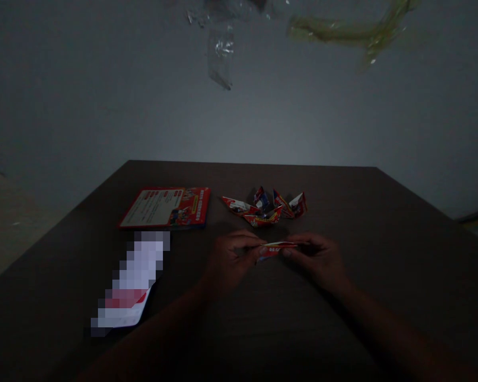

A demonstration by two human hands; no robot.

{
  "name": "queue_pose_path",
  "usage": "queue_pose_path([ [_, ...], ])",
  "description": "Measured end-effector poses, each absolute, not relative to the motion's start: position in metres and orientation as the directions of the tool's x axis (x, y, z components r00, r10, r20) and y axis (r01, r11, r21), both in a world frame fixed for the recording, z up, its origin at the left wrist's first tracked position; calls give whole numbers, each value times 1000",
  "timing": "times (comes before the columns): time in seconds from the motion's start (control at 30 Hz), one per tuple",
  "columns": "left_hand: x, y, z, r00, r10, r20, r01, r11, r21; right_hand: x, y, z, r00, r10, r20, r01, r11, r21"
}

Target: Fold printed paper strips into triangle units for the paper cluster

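A small folded piece of printed paper [276, 249], red with white lettering, is held between both hands just above the table. My left hand [233, 260] pinches its left end between thumb and fingers. At the right end, my right hand [316, 260] grips it the same way. Just beyond the hands lie several folded paper pieces; a boat-like red one [265, 217] is closest, with a long pointed red and white one [237, 206] to its left. Behind it are a blue and red piece [261, 199] and another pointed piece [290, 206] at the right. The room is dim.
A stack of red printed sheets [155, 209] lies at the table's back left. Nearer, a phone with a lit, blurred screen [137, 276] rests left of my left hand. The dark table [382, 233] meets a pale wall [302, 116] with tape [334, 33] and clear plastic [221, 53] stuck on it.
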State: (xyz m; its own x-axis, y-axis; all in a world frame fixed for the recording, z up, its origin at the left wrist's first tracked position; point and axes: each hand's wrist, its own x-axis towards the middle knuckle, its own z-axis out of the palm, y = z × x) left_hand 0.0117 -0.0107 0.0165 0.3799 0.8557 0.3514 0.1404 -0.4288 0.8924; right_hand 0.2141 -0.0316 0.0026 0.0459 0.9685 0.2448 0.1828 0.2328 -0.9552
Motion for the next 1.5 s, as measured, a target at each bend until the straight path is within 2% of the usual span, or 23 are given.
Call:
queue_pose_path([
  [0.17, 13, -10, 16, 374, 867, 330, 90, -388, 917, 215, -34, 3, 60, 971, 231, 104, 224, -969],
  [0.27, 14, -11, 17, 373, 864, 337, 76, -391, 917, 216, -34, 4, 52, 966, 254, 112, 247, -963],
  [0.47, 16, -16, 18, 453, 802, 390, 91, -477, 874, 212, -33, 10, -180, 944, 278, 246, 317, -916],
  [0.57, 19, -18, 16, 481, 772, 416, 111, -524, 844, 210, -34, 12, -267, 916, 300, 239, 365, -900],
  [0.7, 19, -18, 16, 527, 742, 415, 159, -566, 809, 210, -35, 14, -314, 908, 278, 215, 354, -910],
  [0.9, 17, -18, 22, 485, 793, 370, 195, -510, 838, 214, -36, 15, -174, 968, 181, 248, 221, -943],
  [1.1, 16, -17, 23, 522, 810, 266, 264, -450, 853, 217, -35, 11, -229, 963, 141, 216, 191, -957],
  [1.2, 16, -17, 24, 514, 808, 287, 265, -468, 843, 216, -35, 9, -197, 975, 101, 201, 141, -969],
  [1.33, 15, -18, 24, 453, 850, 268, 286, -423, 860, 215, -34, 10, -85, 989, 117, 160, 130, -979],
  [1.5, 12, -16, 20, 468, 850, 239, 290, -404, 868, 218, -32, 13, -135, 981, 138, 172, 160, -972],
])
